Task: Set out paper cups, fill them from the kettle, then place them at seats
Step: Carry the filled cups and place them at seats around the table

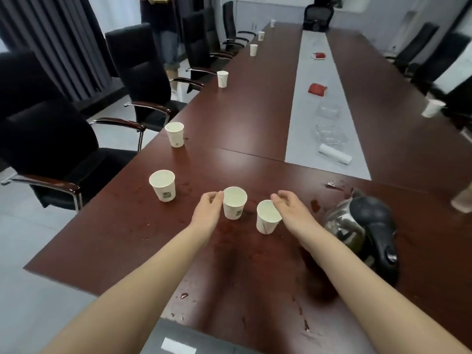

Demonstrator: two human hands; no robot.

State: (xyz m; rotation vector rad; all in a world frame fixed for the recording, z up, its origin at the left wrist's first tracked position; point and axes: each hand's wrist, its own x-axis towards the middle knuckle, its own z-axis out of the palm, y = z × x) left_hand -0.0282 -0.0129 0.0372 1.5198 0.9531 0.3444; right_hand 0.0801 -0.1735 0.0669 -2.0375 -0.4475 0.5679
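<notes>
Two white paper cups stand close together on the dark red table (255, 118). My left hand (208, 208) has its curled fingers against the left rim of the middle cup (234, 204). My right hand (291, 209) pinches the right rim of the nearer cup (265, 221), which leans slightly. A glass kettle (357, 226) with a black lid and handle sits just right of my right forearm. More cups line the left edge at the seats: one (163, 186) left of my left hand, another (175, 134) farther on, a third (222, 78) beyond.
Black office chairs (51, 139) line both long sides. A person (166, 34) stands at the far left. On the grey centre strip (301, 72) lie red packets (317, 88), clear plastic trays (329, 131) and a white roll (334, 154). A cup (432, 108) stands at the right edge. Wet spots mark the near table.
</notes>
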